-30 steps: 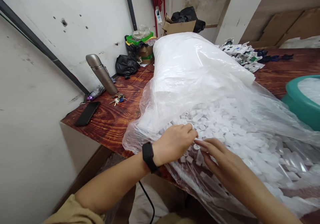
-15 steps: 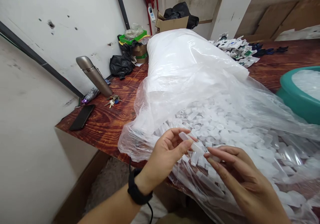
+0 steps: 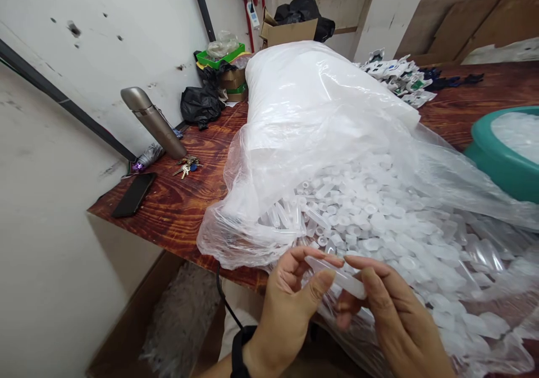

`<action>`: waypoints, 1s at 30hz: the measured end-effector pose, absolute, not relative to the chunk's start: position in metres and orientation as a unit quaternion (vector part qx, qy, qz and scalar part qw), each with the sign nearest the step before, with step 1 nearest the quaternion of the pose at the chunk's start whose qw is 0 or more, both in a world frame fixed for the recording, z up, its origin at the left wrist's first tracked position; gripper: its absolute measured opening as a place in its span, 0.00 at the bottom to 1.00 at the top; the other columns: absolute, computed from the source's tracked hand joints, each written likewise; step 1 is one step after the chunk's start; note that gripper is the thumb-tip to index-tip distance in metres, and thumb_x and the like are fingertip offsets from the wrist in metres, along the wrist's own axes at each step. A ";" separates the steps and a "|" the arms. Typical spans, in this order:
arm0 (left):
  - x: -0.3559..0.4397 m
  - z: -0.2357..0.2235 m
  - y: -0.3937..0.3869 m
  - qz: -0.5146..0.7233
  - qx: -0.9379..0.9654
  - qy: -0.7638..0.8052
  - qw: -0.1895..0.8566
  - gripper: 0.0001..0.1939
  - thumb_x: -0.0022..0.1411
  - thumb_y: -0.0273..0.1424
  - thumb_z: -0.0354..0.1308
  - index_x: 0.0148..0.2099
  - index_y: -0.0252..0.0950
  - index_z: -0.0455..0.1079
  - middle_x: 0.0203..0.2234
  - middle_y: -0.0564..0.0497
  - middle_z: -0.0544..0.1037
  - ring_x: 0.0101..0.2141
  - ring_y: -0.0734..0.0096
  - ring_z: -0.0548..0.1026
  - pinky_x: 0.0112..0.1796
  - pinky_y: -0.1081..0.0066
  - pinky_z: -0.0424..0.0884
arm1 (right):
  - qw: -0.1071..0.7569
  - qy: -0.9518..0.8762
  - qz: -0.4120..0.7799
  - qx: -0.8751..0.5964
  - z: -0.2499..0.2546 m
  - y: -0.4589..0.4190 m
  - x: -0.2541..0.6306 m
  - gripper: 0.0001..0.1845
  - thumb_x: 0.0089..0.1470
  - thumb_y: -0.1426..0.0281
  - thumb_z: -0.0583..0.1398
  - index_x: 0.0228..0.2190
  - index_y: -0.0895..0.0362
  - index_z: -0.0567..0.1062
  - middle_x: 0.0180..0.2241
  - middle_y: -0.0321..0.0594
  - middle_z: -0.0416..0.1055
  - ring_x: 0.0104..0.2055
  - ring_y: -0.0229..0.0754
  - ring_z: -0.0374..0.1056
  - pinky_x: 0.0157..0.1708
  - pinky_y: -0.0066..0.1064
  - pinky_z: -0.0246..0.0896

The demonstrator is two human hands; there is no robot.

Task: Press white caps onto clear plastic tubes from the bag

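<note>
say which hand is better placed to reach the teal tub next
Likely the right hand: it is clearly nearer the teal tub, with the left hand farther across. The left pinches the translucent tube and could hold it, though the right's fingers are at its other end.

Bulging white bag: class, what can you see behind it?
Behind the white bag are a cardboard box with black plastic at its top and, to the right, a heap of mostly white items. The box's bottom and anything low behind the bag are covered.
</note>
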State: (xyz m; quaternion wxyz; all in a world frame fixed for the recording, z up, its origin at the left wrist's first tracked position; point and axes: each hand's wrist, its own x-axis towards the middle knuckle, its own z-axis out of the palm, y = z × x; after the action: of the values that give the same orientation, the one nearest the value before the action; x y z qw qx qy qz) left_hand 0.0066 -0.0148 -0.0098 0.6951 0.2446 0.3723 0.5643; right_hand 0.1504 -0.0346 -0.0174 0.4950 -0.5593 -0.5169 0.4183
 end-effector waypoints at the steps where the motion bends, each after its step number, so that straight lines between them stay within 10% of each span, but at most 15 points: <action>1: 0.007 -0.010 -0.016 0.566 0.244 0.372 0.694 0.15 0.62 0.37 0.74 0.44 0.37 0.74 0.42 0.48 0.86 0.31 0.74 0.81 0.35 0.73 0.78 | 0.493 -0.520 0.419 -0.557 -0.016 -0.036 0.149 0.16 0.74 0.54 0.53 0.52 0.47 0.75 0.29 0.33 0.77 0.30 0.41 0.78 0.35 0.29 0.77; 4: 0.008 -0.012 -0.017 0.568 0.242 0.376 0.691 0.15 0.61 0.36 0.75 0.45 0.37 0.75 0.41 0.48 0.86 0.38 0.71 0.83 0.42 0.73 0.78 | 0.479 -0.561 0.391 -0.551 -0.018 -0.039 0.153 0.19 0.71 0.50 0.57 0.56 0.44 0.74 0.40 0.37 0.78 0.39 0.43 0.78 0.41 0.30 0.77; 14: 0.010 -0.014 -0.020 0.565 0.227 0.374 0.699 0.15 0.61 0.36 0.75 0.44 0.37 0.76 0.41 0.48 0.87 0.40 0.70 0.84 0.45 0.73 0.77 | 0.409 -0.623 0.446 -0.496 -0.034 -0.035 0.176 0.20 0.76 0.60 0.49 0.64 0.42 0.67 0.30 0.33 0.77 0.29 0.42 0.78 0.32 0.29 0.78; 18: 0.011 -0.014 -0.022 0.561 0.226 0.379 0.700 0.15 0.60 0.36 0.76 0.44 0.38 0.76 0.41 0.48 0.87 0.42 0.67 0.84 0.45 0.72 0.77 | 0.436 -0.672 0.340 -0.493 -0.030 -0.037 0.172 0.18 0.74 0.63 0.54 0.62 0.42 0.66 0.51 0.41 0.78 0.49 0.45 0.79 0.45 0.31 0.78; 23: -0.002 -0.005 0.001 0.525 0.295 0.406 0.687 0.18 0.68 0.44 0.67 0.51 0.39 0.70 0.37 0.50 0.83 0.34 0.70 0.81 0.39 0.70 0.76 | 0.356 -0.728 0.326 -0.486 -0.015 -0.012 0.178 0.16 0.77 0.64 0.48 0.61 0.43 0.64 0.39 0.34 0.78 0.37 0.39 0.80 0.36 0.25 0.76; 27: -0.019 0.009 0.049 0.406 0.572 0.469 0.537 0.11 0.78 0.38 0.51 0.55 0.40 0.66 0.33 0.53 0.76 0.34 0.69 0.76 0.41 0.68 0.74 | 0.264 -0.841 0.111 -0.459 -0.022 0.027 0.189 0.15 0.74 0.64 0.52 0.58 0.52 0.69 0.47 0.48 0.76 0.47 0.53 0.77 0.45 0.45 0.75; 30: -0.023 0.009 0.081 0.206 0.813 0.453 0.301 0.09 0.73 0.28 0.57 0.54 0.37 0.69 0.45 0.47 0.75 0.43 0.62 0.77 0.47 0.62 0.74 | 0.230 -0.868 0.072 -0.434 -0.034 0.046 0.190 0.14 0.70 0.72 0.53 0.51 0.56 0.74 0.40 0.49 0.76 0.41 0.58 0.74 0.41 0.51 0.72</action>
State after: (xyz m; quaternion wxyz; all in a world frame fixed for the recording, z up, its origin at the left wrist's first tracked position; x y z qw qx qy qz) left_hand -0.0229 0.0812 0.0094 0.3014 0.8133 0.4531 0.2059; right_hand 0.1899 0.0463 -0.0337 0.2303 -0.4342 -0.8679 0.0719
